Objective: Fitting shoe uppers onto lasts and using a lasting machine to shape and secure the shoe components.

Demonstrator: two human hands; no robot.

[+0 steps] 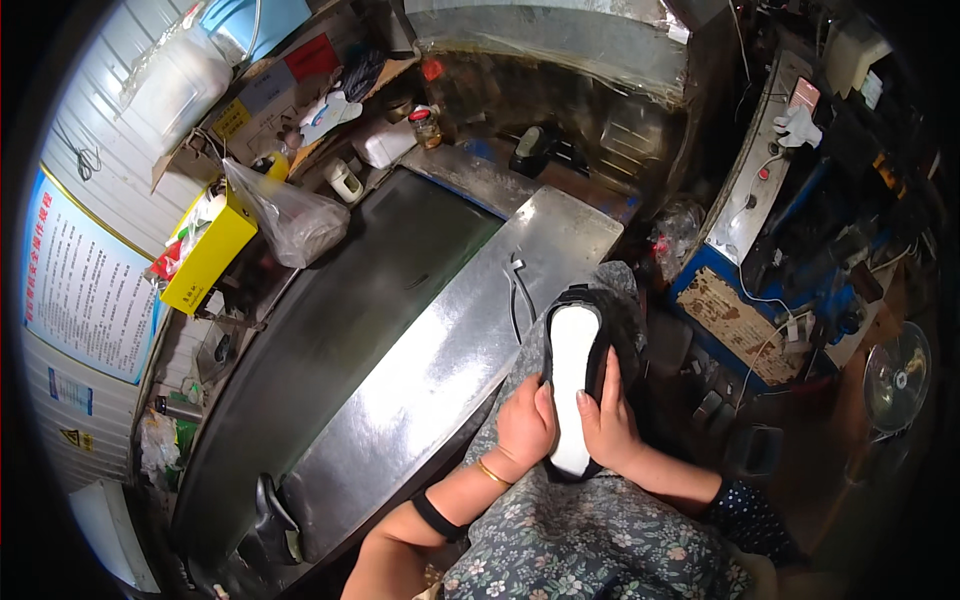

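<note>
Sole side up over my lap, a black shoe upper (pixel 596 370) surrounds a long white insole (pixel 573 365). My left hand (pixel 527 420) is closed on its left side, with the thumb along the edge. On the right side, my right hand (pixel 610 420) presses against it, its fingers pointing toward the far end and its thumb at the white insole's edge. The shoe's underside is hidden against the floral apron (pixel 590 540). Left of it, a thin dark strap (pixel 515 300) with a light end lies on the metal table (pixel 400 390).
A dark belt (pixel 350 290) runs beside the metal table, with a black shoe (pixel 268 525) at its near end. Beyond stand a jar with a red lid (pixel 426 130), a plastic bag (pixel 295 215) and a yellow box (pixel 210 255). A blue-framed machine (pixel 745 320) and a fan (pixel 898 380) are on the right.
</note>
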